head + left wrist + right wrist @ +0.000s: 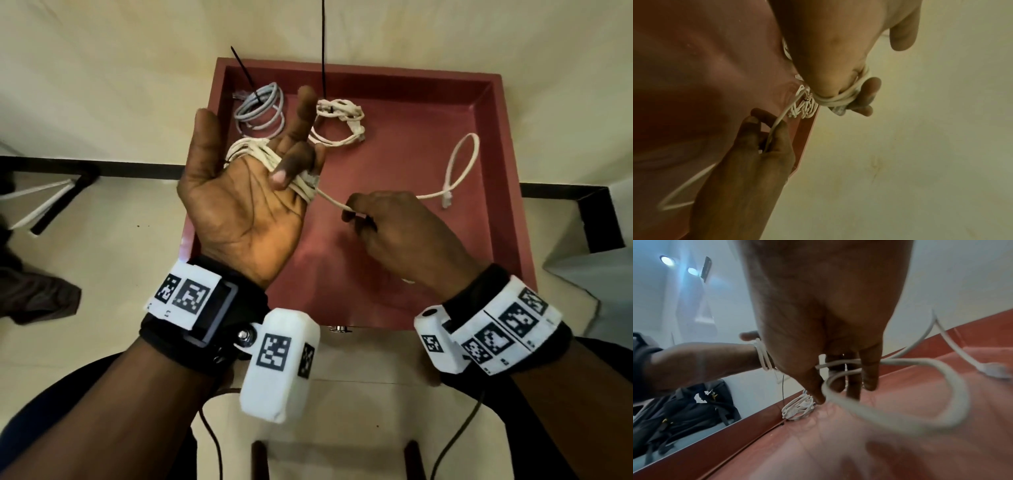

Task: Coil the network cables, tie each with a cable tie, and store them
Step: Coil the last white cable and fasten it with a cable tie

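Observation:
A white network cable (260,154) is wound in several turns round the fingers of my left hand (239,202), held palm up over the red tray (496,137). One bent finger presses the turns (838,99) against the hand. My right hand (356,214) pinches the loose strand (781,118) just right of the coil. Beyond it the free end loops (462,161) and ends in a clear plug (447,202). In the right wrist view the loop (920,369) hangs below the right hand's fingers (869,369).
In the tray's far part lie a grey coil (263,109) and a white coil (339,120), each with a black cable tie (323,48) sticking up. A dark bag (684,410) lies to the left, outside the tray. Cream surface surrounds the tray.

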